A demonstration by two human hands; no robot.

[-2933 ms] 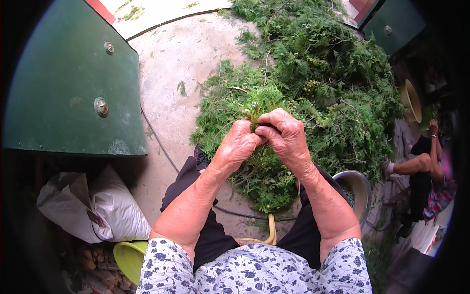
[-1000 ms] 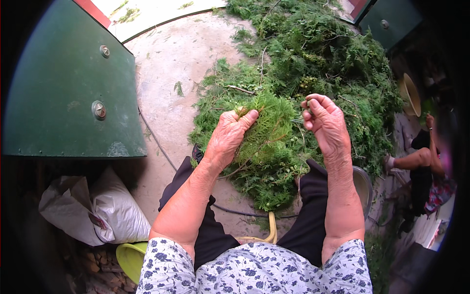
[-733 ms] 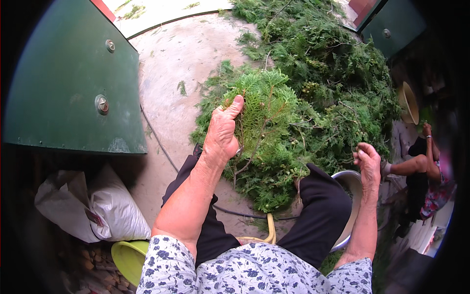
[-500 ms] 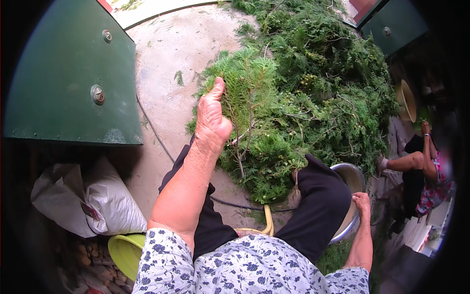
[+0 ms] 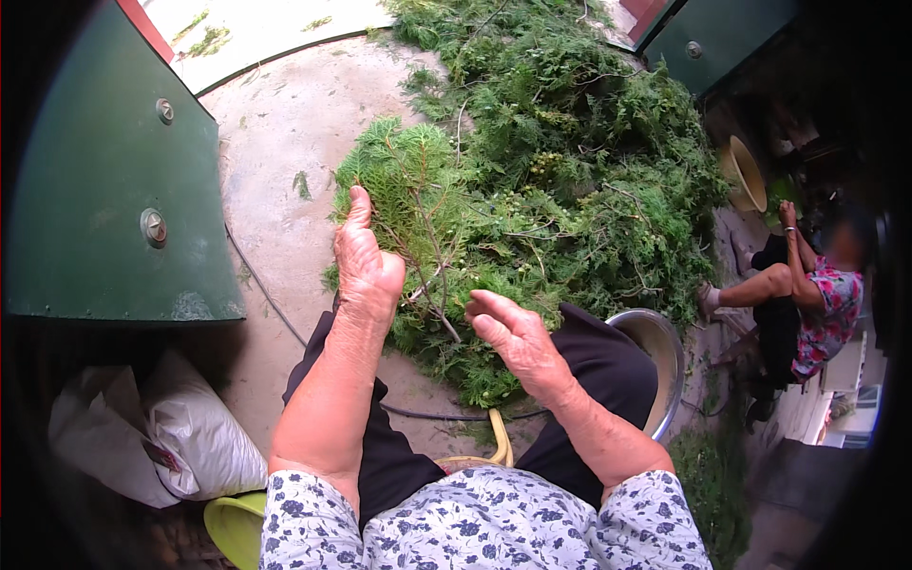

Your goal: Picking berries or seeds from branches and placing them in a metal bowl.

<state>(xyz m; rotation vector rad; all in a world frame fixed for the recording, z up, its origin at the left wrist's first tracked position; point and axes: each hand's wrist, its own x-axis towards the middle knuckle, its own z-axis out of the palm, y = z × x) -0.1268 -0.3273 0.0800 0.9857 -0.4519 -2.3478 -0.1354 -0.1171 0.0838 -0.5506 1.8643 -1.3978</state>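
Note:
My left hand (image 5: pixel 366 261) is stretched out in front of me, closed on a leafy evergreen branch (image 5: pixel 415 185), thumb pointing away from me. The branch hides most of its fingers. The branch's bare woody stem slants back toward my knees. My right hand (image 5: pixel 521 344) is just right of that stem end, fingers apart and holding nothing, apart from the stem. Beyond both hands a big heap of green evergreen branches (image 5: pixel 589 180) spreads over the ground. By my right knee stands a metal basin (image 5: pixel 676 353), partly hidden by my leg.
Green metal doors (image 5: pixel 104 190) stand at left and far right. White sacks (image 5: pixel 204 427) and a yellow-green basin (image 5: pixel 233 522) are at lower left. A dark hose (image 5: pixel 275 299) crosses the concrete. On the right sits another person (image 5: pixel 822 304) near a tan basin (image 5: pixel 746 174).
My right hand has come from the metal basin's rim to beside the branch stem. The left hand keeps its hold on the branch. The whole view has shifted somewhat.

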